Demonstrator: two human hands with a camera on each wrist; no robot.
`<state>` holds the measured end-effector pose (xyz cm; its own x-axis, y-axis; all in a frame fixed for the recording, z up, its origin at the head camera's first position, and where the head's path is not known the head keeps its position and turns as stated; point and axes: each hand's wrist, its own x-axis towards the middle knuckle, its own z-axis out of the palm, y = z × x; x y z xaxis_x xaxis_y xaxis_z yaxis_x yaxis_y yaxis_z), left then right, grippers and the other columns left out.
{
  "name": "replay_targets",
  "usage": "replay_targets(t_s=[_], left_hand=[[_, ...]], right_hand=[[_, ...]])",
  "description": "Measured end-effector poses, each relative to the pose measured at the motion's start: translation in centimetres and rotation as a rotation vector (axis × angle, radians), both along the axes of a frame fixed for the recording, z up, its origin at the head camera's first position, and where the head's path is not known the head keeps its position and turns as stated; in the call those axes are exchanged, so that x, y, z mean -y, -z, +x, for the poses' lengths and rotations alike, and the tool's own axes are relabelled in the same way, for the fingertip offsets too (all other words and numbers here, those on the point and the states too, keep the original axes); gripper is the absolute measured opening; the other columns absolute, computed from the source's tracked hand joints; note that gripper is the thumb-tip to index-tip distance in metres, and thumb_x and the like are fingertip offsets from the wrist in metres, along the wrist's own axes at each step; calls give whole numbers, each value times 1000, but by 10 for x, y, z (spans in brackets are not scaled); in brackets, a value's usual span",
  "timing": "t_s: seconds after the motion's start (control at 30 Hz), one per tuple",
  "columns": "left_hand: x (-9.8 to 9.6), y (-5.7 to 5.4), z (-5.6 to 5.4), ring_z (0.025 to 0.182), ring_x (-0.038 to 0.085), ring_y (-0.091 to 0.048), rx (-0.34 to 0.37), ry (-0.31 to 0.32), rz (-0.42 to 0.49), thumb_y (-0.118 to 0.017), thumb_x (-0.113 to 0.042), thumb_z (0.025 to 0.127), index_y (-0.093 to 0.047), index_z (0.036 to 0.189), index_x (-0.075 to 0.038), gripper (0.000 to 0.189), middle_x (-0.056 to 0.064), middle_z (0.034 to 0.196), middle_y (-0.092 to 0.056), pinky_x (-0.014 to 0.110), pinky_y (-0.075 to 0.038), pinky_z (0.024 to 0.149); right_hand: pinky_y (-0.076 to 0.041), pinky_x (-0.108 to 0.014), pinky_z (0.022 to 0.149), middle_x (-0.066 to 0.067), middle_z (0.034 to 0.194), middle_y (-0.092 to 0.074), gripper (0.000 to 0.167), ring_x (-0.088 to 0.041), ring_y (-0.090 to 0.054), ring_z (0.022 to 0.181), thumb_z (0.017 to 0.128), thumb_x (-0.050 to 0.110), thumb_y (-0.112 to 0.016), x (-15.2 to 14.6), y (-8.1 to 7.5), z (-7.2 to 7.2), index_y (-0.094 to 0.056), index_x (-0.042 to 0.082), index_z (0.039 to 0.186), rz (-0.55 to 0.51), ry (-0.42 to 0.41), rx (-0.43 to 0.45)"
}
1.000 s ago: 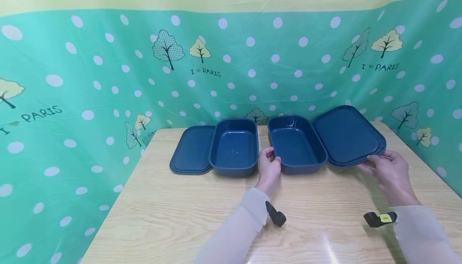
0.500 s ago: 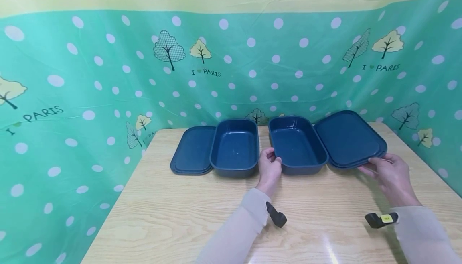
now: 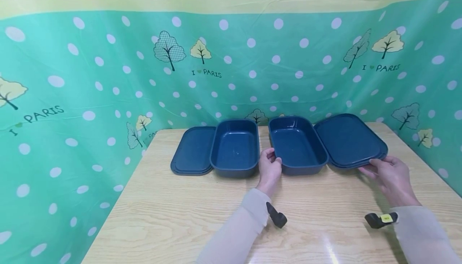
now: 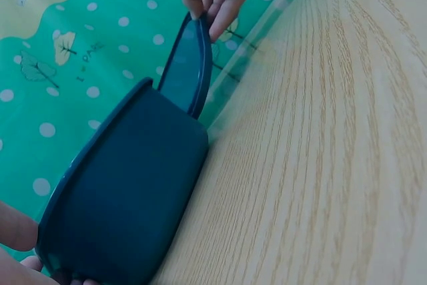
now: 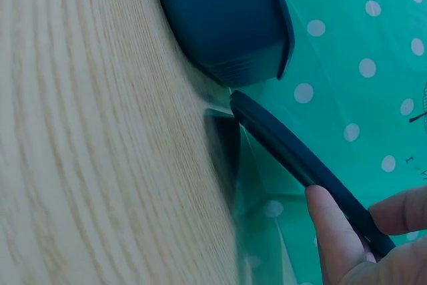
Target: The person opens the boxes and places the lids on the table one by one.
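Observation:
A dark blue rectangular food container [image 3: 303,170] stands at the back of the table, its open top facing up. My left hand [image 3: 270,171] holds its near left corner, thumb in front and fingers at the side. To its right, my right hand [image 3: 393,177] pinches the near right corner of a matching lid [image 3: 351,141], thumb on top and fingers beneath. The lid slants in the right wrist view, its held edge [image 5: 383,235] raised and its other edge low beside the container [image 5: 223,18]. The left wrist view shows the container's outer wall [image 4: 127,191].
A second blue container [image 3: 234,173] stands left of my left hand, with another lid [image 3: 193,151] lying against its left side. Behind the wooden table [image 3: 173,216] hangs a green dotted curtain [image 3: 252,83].
The far edge of the right lid has come down a little in the head view, while my right hand stays nearly in place. My left hand and both containers look unmoved.

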<state>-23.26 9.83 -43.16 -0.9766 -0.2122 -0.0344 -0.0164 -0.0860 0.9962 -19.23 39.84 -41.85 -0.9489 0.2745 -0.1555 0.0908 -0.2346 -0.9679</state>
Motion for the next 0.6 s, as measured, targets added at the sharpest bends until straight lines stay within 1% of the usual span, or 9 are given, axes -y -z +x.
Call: replay_targets(t_s=[0.1, 0.17, 0.2, 0.27, 0.33, 0.4, 0.6], left_hand=[[0, 0, 0, 116, 28, -54, -5, 0, -4, -56, 8, 87, -54, 119, -3, 35, 17, 123, -56, 39, -45, 98], [0, 0, 0, 116, 28, -54, -8, 0, -8, -56, 8, 87, -54, 119, -3, 35, 17, 123, -56, 38, -45, 98], [0, 0, 0, 116, 28, -54, -6, 0, -6, -56, 8, 87, -54, 120, -3, 35, 17, 123, -56, 38, -45, 98], [0, 0, 0, 116, 28, -54, -7, -1, -9, -56, 8, 87, -54, 119, -3, 34, 17, 123, -56, 38, -45, 98], [-1, 0, 0, 116, 28, -54, -2, -1, -5, -56, 8, 87, -54, 119, -3, 35, 17, 124, -56, 38, -45, 98], [-1, -1, 0, 116, 27, -54, 3, -1, -1, -56, 8, 87, -54, 120, -4, 35, 17, 124, -56, 39, -45, 98], [-1, -2, 0, 116, 28, -53, 1, 2, 11, -56, 7, 87, -54, 120, -4, 34, 17, 125, -56, 39, -45, 98]], right_hand=[[-52, -33, 85, -26, 135, -25, 18, -10, -69, 83, 96, 4, -46, -1, 1, -1, -41, 4, 114, -1, 12, 19], [-52, -33, 86, -25, 135, -25, 31, -10, -68, 84, 97, 4, -47, -2, 2, -2, -39, 2, 127, -17, 13, 29], [-52, -33, 86, -25, 135, -26, 39, -9, -68, 84, 97, 5, -46, -3, 3, -2, -35, 0, 134, -26, 16, 31], [-52, -33, 87, -25, 135, -26, 55, -9, -68, 83, 97, 4, -46, -3, 3, -3, -21, -4, 146, -51, 18, 32], [-51, -33, 87, -26, 137, -24, 65, -9, -67, 83, 97, 4, -45, -4, 3, -4, -6, -8, 148, -73, 21, 37], [-52, -32, 87, -26, 136, -25, 67, -8, -67, 83, 97, 3, -45, -4, 3, -5, -3, -9, 147, -88, 31, 48], [-52, -31, 86, -23, 127, -31, 67, -7, -66, 82, 97, 5, -46, -5, 3, -6, -4, -8, 148, -84, 56, 91]])
